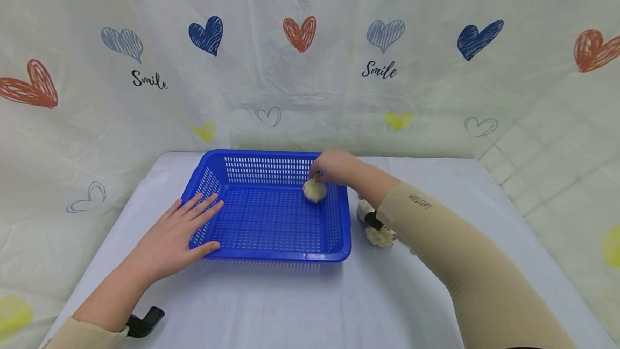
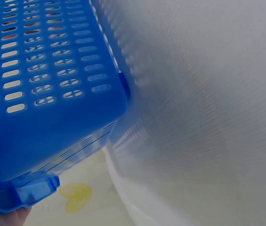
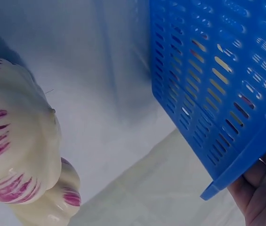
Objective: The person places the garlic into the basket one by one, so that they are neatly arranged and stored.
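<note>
A blue plastic basket [image 1: 276, 256] with slotted walls sits on the white-covered table. Over its right end, my right hand [image 1: 334, 167] pinches a whitish garlic bulb [image 1: 315, 191] by its stem, the bulb hanging inside the basket near the back right corner. My left hand [image 1: 176, 238] lies with spread fingers across the basket's left rim, thumb at the front left corner. In the right wrist view, the fingers [image 3: 257, 197] of the right hand show beyond the basket wall [image 3: 203, 94]. The left wrist view is mostly filled by the basket's slotted side [image 2: 52, 113].
Just right of the basket lie more garlic bulbs [image 1: 381, 236], partly hidden under the right forearm. Up close they show purple streaks [image 3: 17, 136]. A black wrist mount [image 1: 146, 323] juts from the left sleeve. Behind the table hangs a pale sheet [image 1: 334, 112] printed with hearts.
</note>
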Tool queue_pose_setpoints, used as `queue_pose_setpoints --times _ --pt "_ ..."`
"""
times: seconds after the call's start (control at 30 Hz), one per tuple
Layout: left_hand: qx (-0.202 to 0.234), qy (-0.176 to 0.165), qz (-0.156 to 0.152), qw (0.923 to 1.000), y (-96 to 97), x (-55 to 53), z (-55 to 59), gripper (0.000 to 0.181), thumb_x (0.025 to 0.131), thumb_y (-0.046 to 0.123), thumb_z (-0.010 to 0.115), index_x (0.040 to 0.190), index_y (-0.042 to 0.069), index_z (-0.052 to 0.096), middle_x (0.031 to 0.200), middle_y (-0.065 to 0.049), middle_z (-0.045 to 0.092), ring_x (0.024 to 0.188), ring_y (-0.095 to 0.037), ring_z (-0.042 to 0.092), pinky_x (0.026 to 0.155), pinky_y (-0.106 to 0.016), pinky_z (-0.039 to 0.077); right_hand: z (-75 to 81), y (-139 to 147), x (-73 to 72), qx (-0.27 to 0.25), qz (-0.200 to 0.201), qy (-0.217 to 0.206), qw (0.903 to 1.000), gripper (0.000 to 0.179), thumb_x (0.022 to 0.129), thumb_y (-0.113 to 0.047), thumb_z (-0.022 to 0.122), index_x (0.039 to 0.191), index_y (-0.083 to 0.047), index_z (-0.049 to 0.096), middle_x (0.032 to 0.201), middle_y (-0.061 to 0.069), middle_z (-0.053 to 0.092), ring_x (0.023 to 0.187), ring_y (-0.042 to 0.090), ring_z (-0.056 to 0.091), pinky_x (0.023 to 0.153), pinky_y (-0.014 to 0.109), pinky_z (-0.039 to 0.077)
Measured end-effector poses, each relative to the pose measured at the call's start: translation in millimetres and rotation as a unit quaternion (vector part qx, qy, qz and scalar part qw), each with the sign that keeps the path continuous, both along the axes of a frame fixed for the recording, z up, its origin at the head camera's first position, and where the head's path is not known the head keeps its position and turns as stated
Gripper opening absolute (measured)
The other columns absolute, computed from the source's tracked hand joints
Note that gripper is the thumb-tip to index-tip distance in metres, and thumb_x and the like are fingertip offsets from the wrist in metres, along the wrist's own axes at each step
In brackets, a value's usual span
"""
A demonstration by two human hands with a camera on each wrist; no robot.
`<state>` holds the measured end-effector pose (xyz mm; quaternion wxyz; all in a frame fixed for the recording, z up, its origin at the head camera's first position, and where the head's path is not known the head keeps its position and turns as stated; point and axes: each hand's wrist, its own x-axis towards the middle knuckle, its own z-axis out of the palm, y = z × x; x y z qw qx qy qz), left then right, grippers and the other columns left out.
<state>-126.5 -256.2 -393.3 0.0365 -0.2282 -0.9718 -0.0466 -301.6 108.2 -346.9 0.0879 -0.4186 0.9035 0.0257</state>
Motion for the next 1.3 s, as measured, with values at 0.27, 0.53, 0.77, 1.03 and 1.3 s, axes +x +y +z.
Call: queue_pose_setpoints --times 0.27,0.53,0.77,1.03,1.3 --pt "-0.001 0.004 -0.002 1.0000 -1.3 -0.8 -1.3 0.084 0.092 0.062 0.057 0.158 0.021 0.027 0.163 -0.006 0.026 0.149 -0.037 0.020 0.122 -0.040 -0.010 -3.4 -1.2 -0.7 0.015 -0.002 0.007 0.9999 0.020 0.093 -0.016 0.070 0.111 -0.016 0.077 0.111 -0.001 0.073 0.107 0.021 0.066 0.093 0.038 0.054" --pt "-0.003 -0.004 0.005 1.0000 -1.3 -0.8 -2.1 0.084 0.091 0.064 0.056 0.159 0.022 0.027 0.163 -0.005 0.025 0.150 -0.036 0.018 0.122 -0.041 -0.010 -2.4 -3.0 -0.4 0.020 0.007 0.006 0.9998 0.024 0.093 -0.018 0.071 0.116 -0.015 0.075 0.114 -0.001 0.073 0.109 0.020 0.066 0.095 0.037 0.053" --pt "0.002 0.007 -0.002 1.0000 -0.4 0.4 -0.7 0.083 0.092 0.061 0.057 0.158 0.021 0.028 0.163 -0.007 0.027 0.148 -0.037 0.021 0.122 -0.040 -0.011 0.6 -3.1 3.4 0.006 0.008 0.004 0.9999 0.023 0.091 -0.021 0.073 0.114 -0.016 0.076 0.112 -0.002 0.073 0.107 0.019 0.066 0.093 0.038 0.053" --pt "0.001 0.007 -0.001 1.0000 0.5 0.2 0.2 0.084 0.091 0.062 0.057 0.158 0.021 0.028 0.162 -0.007 0.027 0.148 -0.038 0.022 0.123 -0.046 -0.004 5.6 -1.6 2.8 0.002 0.003 -0.011 0.9999 0.030 0.093 -0.024 0.070 0.121 -0.015 0.073 0.120 0.000 0.070 0.115 0.021 0.063 0.099 0.038 0.051" --pt "0.001 0.002 -0.003 1.0000 0.2 0.2 1.5 0.082 0.092 0.062 0.057 0.158 0.021 0.029 0.162 -0.007 0.027 0.148 -0.038 0.022 0.120 -0.057 0.013 21.9 9.2 3.8 -0.053 -0.030 -0.029 0.9977 0.035 0.092 -0.028 0.071 0.125 -0.016 0.071 0.123 0.001 0.069 0.111 0.022 0.065 0.096 0.040 0.051"
